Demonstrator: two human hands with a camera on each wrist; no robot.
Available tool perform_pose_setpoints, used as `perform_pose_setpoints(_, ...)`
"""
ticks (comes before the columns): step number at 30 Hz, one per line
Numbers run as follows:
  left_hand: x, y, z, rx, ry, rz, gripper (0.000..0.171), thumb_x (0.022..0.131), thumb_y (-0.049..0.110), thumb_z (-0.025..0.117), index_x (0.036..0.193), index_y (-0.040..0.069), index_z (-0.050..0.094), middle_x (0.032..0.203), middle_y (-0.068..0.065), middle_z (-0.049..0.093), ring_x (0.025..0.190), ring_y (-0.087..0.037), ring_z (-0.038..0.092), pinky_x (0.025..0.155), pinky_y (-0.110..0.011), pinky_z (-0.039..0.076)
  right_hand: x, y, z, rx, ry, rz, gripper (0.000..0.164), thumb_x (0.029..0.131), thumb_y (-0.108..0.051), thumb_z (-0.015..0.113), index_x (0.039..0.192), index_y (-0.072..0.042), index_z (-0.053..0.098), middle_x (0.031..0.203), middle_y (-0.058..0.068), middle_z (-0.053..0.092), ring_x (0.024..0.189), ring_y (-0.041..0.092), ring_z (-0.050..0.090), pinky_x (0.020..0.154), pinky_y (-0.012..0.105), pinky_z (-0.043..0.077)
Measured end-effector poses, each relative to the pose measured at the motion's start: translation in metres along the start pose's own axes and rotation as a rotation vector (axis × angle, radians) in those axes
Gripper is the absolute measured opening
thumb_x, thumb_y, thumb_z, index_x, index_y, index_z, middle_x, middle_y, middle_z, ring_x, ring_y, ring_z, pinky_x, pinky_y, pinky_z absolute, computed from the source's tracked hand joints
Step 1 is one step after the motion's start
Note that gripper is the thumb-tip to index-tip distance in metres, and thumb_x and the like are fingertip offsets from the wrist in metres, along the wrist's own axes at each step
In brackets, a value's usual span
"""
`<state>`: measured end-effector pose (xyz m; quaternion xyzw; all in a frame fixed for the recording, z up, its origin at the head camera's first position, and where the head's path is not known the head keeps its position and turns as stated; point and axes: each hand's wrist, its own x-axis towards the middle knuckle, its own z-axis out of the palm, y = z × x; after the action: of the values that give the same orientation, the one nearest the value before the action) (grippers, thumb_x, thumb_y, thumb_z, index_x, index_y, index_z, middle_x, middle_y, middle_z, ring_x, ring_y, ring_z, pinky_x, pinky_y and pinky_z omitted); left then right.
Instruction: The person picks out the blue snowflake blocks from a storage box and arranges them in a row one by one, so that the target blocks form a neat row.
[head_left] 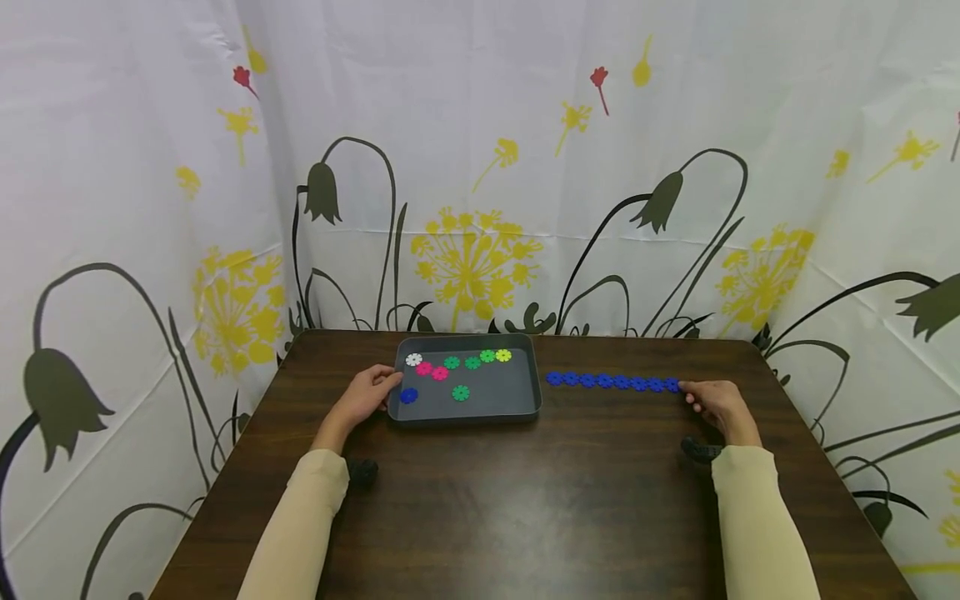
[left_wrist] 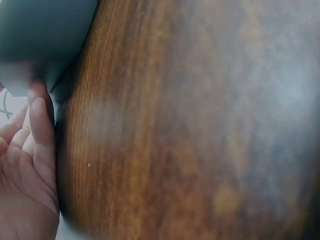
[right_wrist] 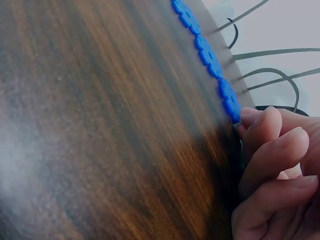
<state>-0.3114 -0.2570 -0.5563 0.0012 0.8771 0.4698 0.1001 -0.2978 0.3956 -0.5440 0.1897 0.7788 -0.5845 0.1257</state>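
Observation:
A grey tray stands at the back of the table, holding several loose notched plastic discs. My left hand grips the tray's left rim with its fingertips; in the left wrist view its thumb meets the tray wall. Right of the tray, a row of several blue notched discs lies flat, edge to edge. At the row's right end, my right hand pinches the last blue disc between thumb and index finger. The other fingers of that hand curl loosely underneath.
The tray's discs include a white disc, a blue disc, pink discs, green discs and a yellow disc. A dark wooden table lies beneath. A patterned white curtain hangs behind its back edge.

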Motion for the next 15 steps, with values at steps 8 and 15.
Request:
perform_pose_setpoints(8,0.0007,0.0015,0.0007,-0.023,-0.003,0.012,0.062,0.112,0.044,0.055,0.152,-0.003,0.051,0.122,-0.021,0.068,0.092,-0.019,0.062,0.082,-0.03,0.057,-0.0039,0.0039,0.0016,-0.021,0.088,-0.014,0.034,0.112,-0.034,0.057,0.097,-0.005,0.069,0.063,-0.012,0.061,0.056,0.003,0.055,0.055,0.023,0.043)
perform_pose_setpoints(15,0.0003,-0.0011,-0.0003,-0.028,-0.008,0.006,0.061,0.113,0.044,0.054,0.152,-0.003,0.051,0.119,-0.019,0.067,0.092,-0.019,0.062,0.082,-0.03,0.057,-0.0063,0.0022,0.0054,0.029,0.095,-0.012,0.034,0.112,-0.036,0.052,0.098,-0.007,0.064,0.065,-0.011,0.061,0.057,0.003,0.055,0.055,0.022,0.045)
